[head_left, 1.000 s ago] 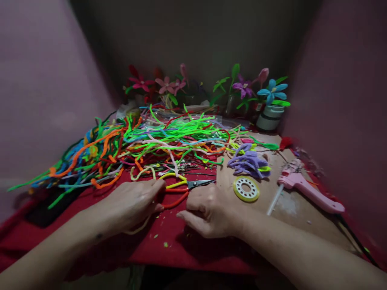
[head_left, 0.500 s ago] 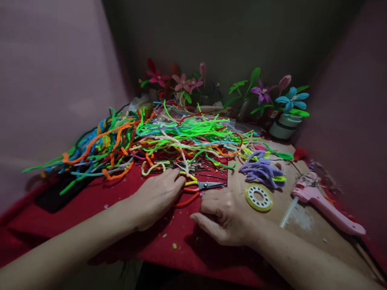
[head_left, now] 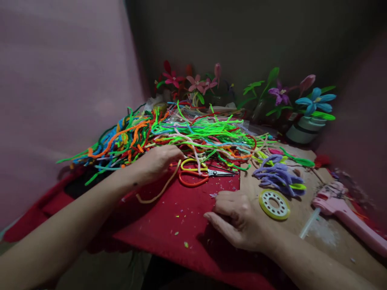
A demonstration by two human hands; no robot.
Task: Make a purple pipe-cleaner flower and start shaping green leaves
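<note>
My left hand (head_left: 159,162) reaches to the front of a pile of coloured pipe cleaners (head_left: 208,131). Its fingers are curled together, their tips hidden behind the hand. Close by its fingertips, a tan pipe cleaner (head_left: 161,192) curves down onto the red cloth (head_left: 160,225); whether it is held I cannot tell. Scissors with red and yellow handles (head_left: 195,181) lie just right of that hand, untouched. On the cloth, nearer to me, rests my right hand (head_left: 237,215), loosely closed with the thumb stretched out and nothing visible in it.
On brown cardboard (head_left: 305,253) at the right lie a bundle of purple pipe cleaners (head_left: 276,173), a tape roll (head_left: 274,204) and a pink glue gun (head_left: 347,213). Pipe-cleaner flowers (head_left: 316,100), one in a white jar (head_left: 305,131), stand along the back wall.
My left hand has moved off the scissors, toward the pile and slightly left. A tan pipe cleaner now shows below it. The right hand stays on the cloth; the whole view has shifted.
</note>
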